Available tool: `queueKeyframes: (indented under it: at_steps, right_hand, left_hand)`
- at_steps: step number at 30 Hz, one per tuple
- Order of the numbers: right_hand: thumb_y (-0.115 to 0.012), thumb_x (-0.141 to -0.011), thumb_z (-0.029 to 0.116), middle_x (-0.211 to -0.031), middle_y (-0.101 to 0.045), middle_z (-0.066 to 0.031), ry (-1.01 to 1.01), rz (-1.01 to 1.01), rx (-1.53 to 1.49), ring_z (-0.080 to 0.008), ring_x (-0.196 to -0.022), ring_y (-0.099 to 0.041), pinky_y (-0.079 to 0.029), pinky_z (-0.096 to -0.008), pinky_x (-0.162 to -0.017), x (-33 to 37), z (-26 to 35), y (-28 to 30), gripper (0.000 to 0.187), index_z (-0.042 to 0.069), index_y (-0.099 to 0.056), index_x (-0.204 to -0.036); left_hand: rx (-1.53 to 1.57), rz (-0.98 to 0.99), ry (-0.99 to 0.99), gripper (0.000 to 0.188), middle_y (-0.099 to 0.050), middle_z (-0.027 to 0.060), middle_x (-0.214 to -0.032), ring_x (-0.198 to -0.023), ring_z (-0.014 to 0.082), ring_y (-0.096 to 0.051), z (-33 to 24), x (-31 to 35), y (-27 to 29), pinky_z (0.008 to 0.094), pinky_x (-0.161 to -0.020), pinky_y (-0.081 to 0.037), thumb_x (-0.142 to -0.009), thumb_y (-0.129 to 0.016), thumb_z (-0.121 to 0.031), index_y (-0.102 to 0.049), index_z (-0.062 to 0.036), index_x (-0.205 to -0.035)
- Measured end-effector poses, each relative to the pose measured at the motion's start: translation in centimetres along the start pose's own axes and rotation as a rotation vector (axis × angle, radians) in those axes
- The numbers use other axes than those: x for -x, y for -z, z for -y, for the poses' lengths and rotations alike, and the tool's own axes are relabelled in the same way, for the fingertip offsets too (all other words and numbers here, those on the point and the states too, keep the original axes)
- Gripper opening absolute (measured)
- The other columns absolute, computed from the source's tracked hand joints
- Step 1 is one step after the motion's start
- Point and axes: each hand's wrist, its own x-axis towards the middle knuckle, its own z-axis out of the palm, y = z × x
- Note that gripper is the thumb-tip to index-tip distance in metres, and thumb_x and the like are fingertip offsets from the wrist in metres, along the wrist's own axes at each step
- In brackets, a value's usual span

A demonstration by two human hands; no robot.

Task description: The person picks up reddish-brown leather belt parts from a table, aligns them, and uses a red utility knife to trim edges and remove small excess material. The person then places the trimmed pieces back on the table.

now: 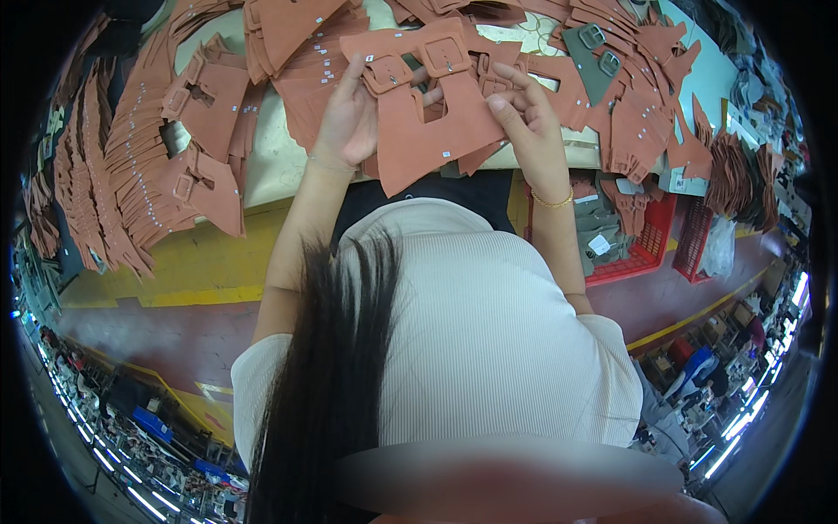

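While the left hand [347,122] and right hand [532,127] hold the piece [419,148] over the edge of the bench [272,170], its two buckles [387,75] seem on; which stacks [140,148] are done or left, I can't tell.

A terracotta-coloured, flat, leather-like flared panel [410,144] is held up in the left grip [353,113] and right grip [524,113], over the near edge of the bench [275,153]. Two straps rise from it, each carrying a square, matching-coloured buckle: a left buckle [387,75] and a right buckle [445,56]. A squared opening lies between the straps. The panel tilts, its left bottom corner lowest, and a small white sticker [446,155] sits near the lower edge.
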Motion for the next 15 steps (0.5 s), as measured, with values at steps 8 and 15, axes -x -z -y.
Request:
queueKeyframes:
  at_steps: [8,15]
  right_hand:
    - [-0.047,-0.098,0.021,-0.113,-0.061,-0.0123,-0.095,0.207,-0.204,-0.0187,-0.085,-0.067,-0.059,-0.0277,-0.070,-1.6,3.8,-1.9,0.034,-0.003,-0.053,-0.121]
    - [-0.036,-0.101,0.032,-0.064,-0.057,-0.0055,0.021,0.209,0.027,-0.0093,-0.048,-0.051,-0.042,-0.0191,-0.047,-2.1,4.7,-1.7,0.045,-0.005,-0.056,-0.116]
  left_hand:
    - [0.188,0.047,0.077,0.053,-0.051,0.0143,-0.128,-0.109,0.0270,-0.058,0.2,-0.5,1.4,0.0416,-0.091,-0.052,-0.098,-0.035,-0.042,-0.036,-0.0047,-0.136]
    - [0.153,0.053,0.075,0.054,-0.046,0.0177,-0.133,-0.114,0.0331,-0.054,0.0,0.3,0.8,0.0463,-0.094,-0.049,-0.097,-0.035,-0.041,-0.035,-0.0047,-0.137]
